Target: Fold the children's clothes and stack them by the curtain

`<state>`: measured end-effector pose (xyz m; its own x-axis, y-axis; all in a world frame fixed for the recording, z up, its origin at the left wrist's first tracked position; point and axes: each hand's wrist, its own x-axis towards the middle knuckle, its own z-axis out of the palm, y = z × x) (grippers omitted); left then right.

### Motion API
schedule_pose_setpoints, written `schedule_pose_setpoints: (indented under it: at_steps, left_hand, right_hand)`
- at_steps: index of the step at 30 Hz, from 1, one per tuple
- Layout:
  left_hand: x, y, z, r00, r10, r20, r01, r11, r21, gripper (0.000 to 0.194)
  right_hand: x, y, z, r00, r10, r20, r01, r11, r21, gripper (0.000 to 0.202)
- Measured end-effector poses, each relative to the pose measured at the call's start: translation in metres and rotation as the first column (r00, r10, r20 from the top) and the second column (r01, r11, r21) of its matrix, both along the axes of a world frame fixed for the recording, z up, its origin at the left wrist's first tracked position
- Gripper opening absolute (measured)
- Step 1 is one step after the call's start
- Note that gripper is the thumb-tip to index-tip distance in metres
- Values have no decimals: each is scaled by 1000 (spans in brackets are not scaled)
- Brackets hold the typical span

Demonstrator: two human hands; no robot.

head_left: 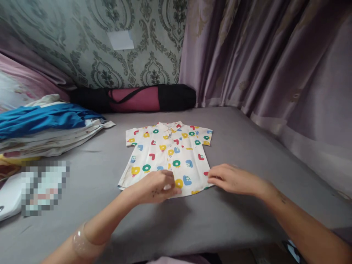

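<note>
A small white short-sleeved shirt [183, 154] with a collar and colourful letter-like prints lies spread on the grey sheet, its collar pointing away from me. My left hand [159, 186] is closed over the middle of the bottom hem, with curled fingers and the thumb low against the cloth. At the shirt's lower right corner, my right hand [227, 178] pinches the edge of the fabric. The fingertips of both hands are partly hidden. On my left forearm sits a clear, shiny band [86, 242].
A pile of folded clothes with a blue garment [52, 119] on top lies at the left. Nearer me is a white object [12, 194] beside a pixelated patch. A black and red long bag [134, 99] rests along the wall. Purple curtains [236, 55] hang at the right.
</note>
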<state>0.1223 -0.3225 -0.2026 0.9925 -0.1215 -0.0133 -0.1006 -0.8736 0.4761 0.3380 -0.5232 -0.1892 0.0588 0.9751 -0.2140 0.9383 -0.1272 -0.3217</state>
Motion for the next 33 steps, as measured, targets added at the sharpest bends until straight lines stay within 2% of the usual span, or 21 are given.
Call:
schedule_pose_setpoints:
  at_steps: [2,4,5,8,11,14,18,24,27,33]
  left_hand:
    - [15,8,-8,983,149,111,-157,985,73,36]
    - [32,13,-27,944,275,183,-304,940,153,40]
    - [40,14,-38,930,325,171,-355,915,190,47]
    - [57,11,-73,884,455,103,-466,849,248,63]
    - [61,9,-90,863,490,120,-505,835,220,65]
    - [53,18,-84,880,469,78,-475,864,166,66]
    - [28,37,-70,873,486,43,-485,855,182,68]
    - [-19,46,-70,904,426,32,-421,877,230,67]
    - [-40,49,-72,877,481,3,-467,849,248,68]
    - [-77,53,-75,761,649,7,-622,726,294,69]
  right_hand:
    - [1,26,-5,995,-97,-31,100,990,104,35]
    - [0,58,-20,981,-194,3,186,948,258,40]
    - [-2,74,-30,973,-228,38,205,929,306,43]
    - [-5,106,-66,966,-224,132,178,940,290,54]
    - [-3,114,-89,961,-207,180,157,953,260,58]
    - [4,111,-94,966,-181,184,135,962,238,59]
    - [11,107,-90,978,-99,183,59,975,215,58]
    - [5,90,-84,984,46,171,-78,979,191,57]
    - [-3,74,-77,981,129,144,-151,976,158,56]
    - [-25,41,-67,969,227,101,-240,960,147,53]
